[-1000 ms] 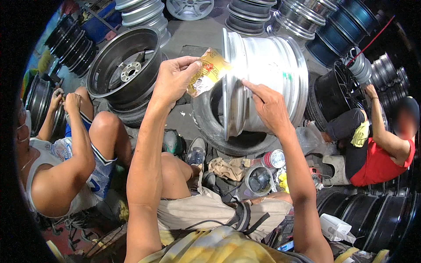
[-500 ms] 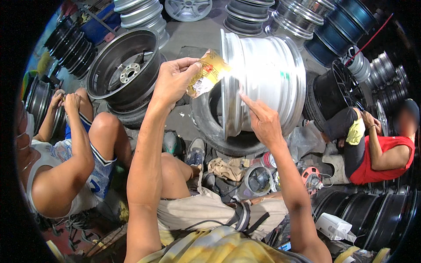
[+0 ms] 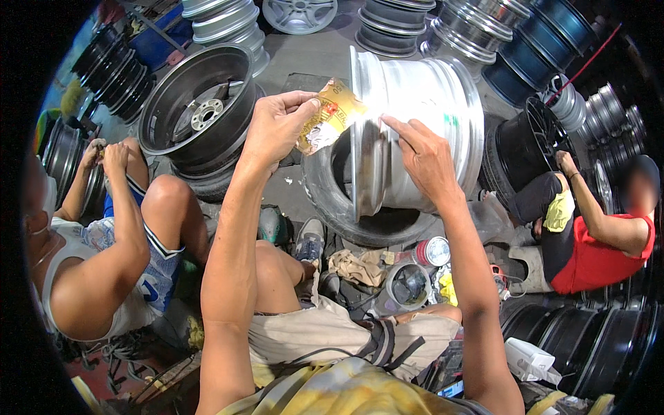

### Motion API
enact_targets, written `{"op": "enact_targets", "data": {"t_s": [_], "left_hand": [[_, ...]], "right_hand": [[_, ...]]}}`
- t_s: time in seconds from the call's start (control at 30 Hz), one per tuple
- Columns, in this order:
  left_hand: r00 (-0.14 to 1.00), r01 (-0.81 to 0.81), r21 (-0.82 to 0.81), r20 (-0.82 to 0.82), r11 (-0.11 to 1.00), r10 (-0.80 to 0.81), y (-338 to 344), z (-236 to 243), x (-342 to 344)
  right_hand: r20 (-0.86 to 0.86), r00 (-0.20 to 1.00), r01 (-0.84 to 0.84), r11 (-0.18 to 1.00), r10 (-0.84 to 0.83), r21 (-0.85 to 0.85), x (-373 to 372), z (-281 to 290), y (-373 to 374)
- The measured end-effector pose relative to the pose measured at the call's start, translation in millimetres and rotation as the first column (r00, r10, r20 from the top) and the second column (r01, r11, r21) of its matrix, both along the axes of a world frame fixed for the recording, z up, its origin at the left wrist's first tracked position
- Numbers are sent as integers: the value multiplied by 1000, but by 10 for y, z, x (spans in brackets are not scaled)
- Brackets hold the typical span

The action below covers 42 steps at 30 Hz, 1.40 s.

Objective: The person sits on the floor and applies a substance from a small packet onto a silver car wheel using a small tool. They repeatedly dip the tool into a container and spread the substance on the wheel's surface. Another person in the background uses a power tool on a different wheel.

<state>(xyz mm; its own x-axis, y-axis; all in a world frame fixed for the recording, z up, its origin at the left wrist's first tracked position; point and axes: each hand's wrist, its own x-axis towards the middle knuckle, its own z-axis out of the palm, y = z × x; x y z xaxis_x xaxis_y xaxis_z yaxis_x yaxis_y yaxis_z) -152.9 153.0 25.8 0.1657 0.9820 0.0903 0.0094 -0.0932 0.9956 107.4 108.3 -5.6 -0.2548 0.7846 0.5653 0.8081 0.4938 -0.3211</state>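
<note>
A silver wheel rim [image 3: 422,138] lies on its side atop a worn tire [image 3: 325,207], its bare metal shining brightly. My left hand [image 3: 280,128] pinches a creased yellow sheet of sandpaper [image 3: 332,109] against or beside the rim's left lip. Across from it, my right hand [image 3: 422,155] has the index finger stretched onto the rim just inside that lip, the other fingers loosely bent and holding nothing.
Co-workers sit at left [image 3: 97,283] and right [image 3: 602,256]. Dark wheels [image 3: 155,131] stand left, with stacked rims [image 3: 394,28] behind. A plastic container [image 3: 404,283], crumpled cloth [image 3: 353,266] and red-lidded jar [image 3: 432,250] are below the rim; black rims [image 3: 588,346] lie lower right.
My right fingertip has slid down the rim and back up, while my left hand stays nearly still. The right-hand co-worker's arm has dropped and then risen partway.
</note>
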Motion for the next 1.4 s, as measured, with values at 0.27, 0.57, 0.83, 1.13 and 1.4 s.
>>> {"op": "enact_targets", "data": {"t_s": [0.27,0.57,0.83,1.13,1.4], "left_hand": [[1000,7,0,-9,1000,-7,-17,23,21],[1000,15,-8,17,1000,-15,6,-10,31],[1000,4,20,-5,1000,-4,49,-50,4],[1000,15,-1,-11,1000,-16,23,-20,79],[1000,12,-8,6,1000,-12,2,27,73]], "right_hand": [[142,988,-61,998,64,-24,68,-22,-96],[-119,991,-80,990,66,-116,88,-84,-269],[-207,978,-34,995,14,-90,-11,-44,6],[-107,994,7,999,-11,-40,-42,-72,-54],[-144,989,18,999,-22,-27,-6,-10,84]]}}
